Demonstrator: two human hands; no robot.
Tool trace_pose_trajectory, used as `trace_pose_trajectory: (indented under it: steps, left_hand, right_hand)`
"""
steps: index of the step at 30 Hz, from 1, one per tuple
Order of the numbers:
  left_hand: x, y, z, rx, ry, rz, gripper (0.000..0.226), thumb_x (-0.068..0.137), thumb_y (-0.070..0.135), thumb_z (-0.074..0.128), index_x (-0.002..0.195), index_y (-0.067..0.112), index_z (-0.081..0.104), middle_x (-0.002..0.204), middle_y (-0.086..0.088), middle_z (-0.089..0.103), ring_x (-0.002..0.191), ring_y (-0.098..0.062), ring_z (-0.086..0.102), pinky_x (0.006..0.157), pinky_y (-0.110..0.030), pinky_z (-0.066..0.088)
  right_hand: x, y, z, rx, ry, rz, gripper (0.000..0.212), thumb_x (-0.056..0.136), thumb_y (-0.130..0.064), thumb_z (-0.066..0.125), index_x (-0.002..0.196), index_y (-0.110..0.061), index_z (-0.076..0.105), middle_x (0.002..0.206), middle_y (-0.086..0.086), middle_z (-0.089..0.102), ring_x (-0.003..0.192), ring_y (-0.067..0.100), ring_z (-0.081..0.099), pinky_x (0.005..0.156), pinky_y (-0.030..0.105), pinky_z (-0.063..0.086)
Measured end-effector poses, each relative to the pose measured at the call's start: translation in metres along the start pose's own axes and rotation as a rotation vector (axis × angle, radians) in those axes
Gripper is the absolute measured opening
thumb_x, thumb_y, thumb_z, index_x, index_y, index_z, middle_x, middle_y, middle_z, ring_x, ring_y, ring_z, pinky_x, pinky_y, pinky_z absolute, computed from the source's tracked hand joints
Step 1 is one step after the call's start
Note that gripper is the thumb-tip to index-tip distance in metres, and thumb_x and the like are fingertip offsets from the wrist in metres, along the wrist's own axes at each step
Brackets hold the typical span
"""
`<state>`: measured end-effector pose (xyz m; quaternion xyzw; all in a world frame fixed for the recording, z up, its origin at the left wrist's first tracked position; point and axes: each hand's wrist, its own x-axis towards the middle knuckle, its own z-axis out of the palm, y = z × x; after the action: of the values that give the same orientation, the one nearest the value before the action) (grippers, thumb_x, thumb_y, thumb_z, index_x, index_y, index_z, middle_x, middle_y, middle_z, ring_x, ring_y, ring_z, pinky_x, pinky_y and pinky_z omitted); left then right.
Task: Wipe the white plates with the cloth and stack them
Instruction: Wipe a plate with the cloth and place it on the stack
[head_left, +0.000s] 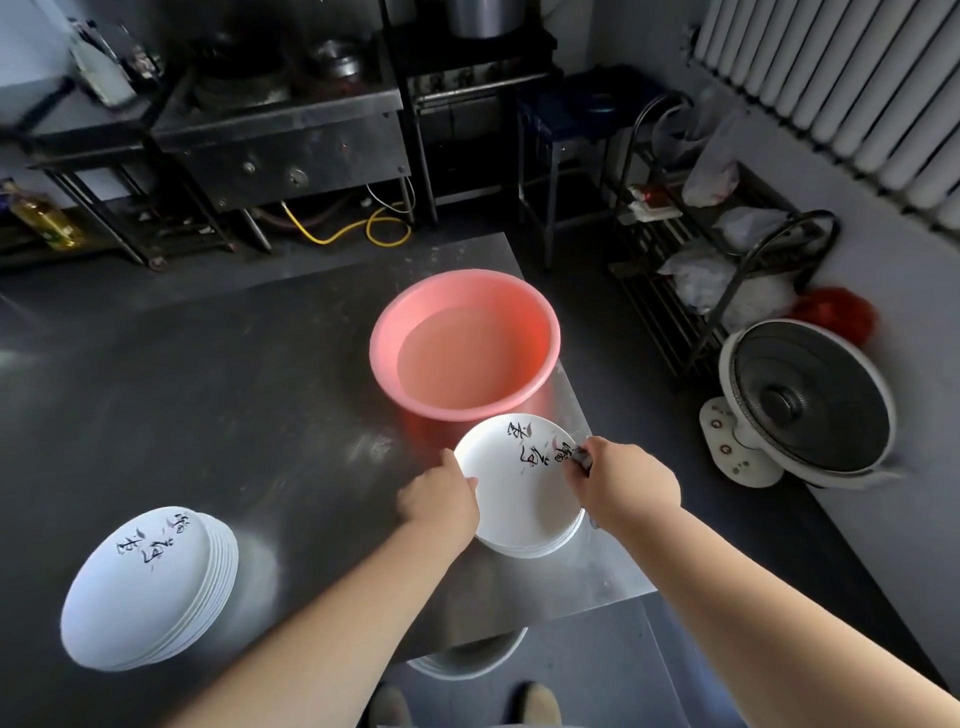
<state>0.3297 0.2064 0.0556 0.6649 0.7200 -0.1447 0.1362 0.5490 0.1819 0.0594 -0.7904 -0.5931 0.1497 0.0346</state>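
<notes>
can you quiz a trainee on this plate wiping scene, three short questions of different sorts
1. True or false: the pink basin stands on the floor beside the fan.
2. Multiple choice: the left hand is on which part of the top plate of the near stack? A) its left rim B) its far rim C) its middle
3. Fill in: the right hand presses a small grey ___ against that plate.

Key
1. False: it stands on the steel table, just behind the near stack.
2. A
3. cloth
</notes>
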Motion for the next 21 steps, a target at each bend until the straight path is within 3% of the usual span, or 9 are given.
trace_pose_trajectory:
  steps: [6, 12, 14, 18, 21]
  left_hand:
    - [0.003, -0.012, 0.003, -0.118, 0.012, 0.084, 0.051, 0.107, 0.045, 0.043, 0.145, 0.011, 0.039, 0.125, -0.009, 0.068, 0.114, -0.033, 0.067, 0.079, -0.038, 0.047]
    - [0.000, -0.065, -0.011, -0.272, 0.002, 0.142, 0.068, 0.107, 0.054, 0.042, 0.164, 0.021, 0.024, 0.149, -0.008, 0.058, 0.132, -0.033, 0.058, 0.103, -0.043, 0.051]
    - [-0.002, -0.100, -0.017, -0.286, 0.056, 0.123, 0.062, 0.106, 0.054, 0.043, 0.160, 0.025, 0.032, 0.143, -0.007, 0.063, 0.127, -0.032, 0.062, 0.097, -0.040, 0.052]
    - [-0.011, -0.202, -0.024, -0.286, 0.128, -0.029, 0.043, 0.105, 0.054, 0.042, 0.142, 0.033, 0.047, 0.111, -0.003, 0.071, 0.105, -0.031, 0.067, 0.075, -0.035, 0.050]
    - [-0.025, -0.292, -0.013, -0.304, 0.149, -0.151, 0.027, 0.105, 0.050, 0.042, 0.123, 0.034, 0.054, 0.094, -0.001, 0.070, 0.089, -0.029, 0.068, 0.065, -0.032, 0.044]
  right_hand:
    - [-0.001, -0.011, -0.031, -0.221, 0.200, -0.136, 0.035, 0.103, -0.046, 0.038, 0.075, -0.024, 0.040, 0.069, -0.004, 0.043, 0.049, 0.017, 0.039, 0.048, 0.025, 0.023]
    - [-0.007, -0.086, -0.034, -0.220, 0.209, -0.317, 0.030, 0.105, -0.048, 0.038, 0.084, -0.027, 0.040, 0.071, -0.006, 0.043, 0.055, 0.020, 0.048, 0.049, 0.026, 0.031]
    - [-0.010, -0.121, -0.023, -0.176, 0.177, -0.398, 0.031, 0.104, -0.047, 0.039, 0.082, -0.026, 0.039, 0.070, -0.006, 0.042, 0.055, 0.022, 0.046, 0.048, 0.028, 0.029]
    - [-0.015, -0.202, 0.005, -0.138, 0.056, -0.545, 0.027, 0.101, -0.047, 0.042, 0.093, -0.024, 0.054, 0.080, -0.002, 0.056, 0.070, 0.030, 0.062, 0.056, 0.033, 0.041]
    - [-0.027, -0.264, 0.032, -0.143, -0.008, -0.635, 0.029, 0.101, -0.050, 0.039, 0.094, -0.025, 0.050, 0.090, 0.000, 0.066, 0.080, 0.030, 0.067, 0.059, 0.033, 0.042]
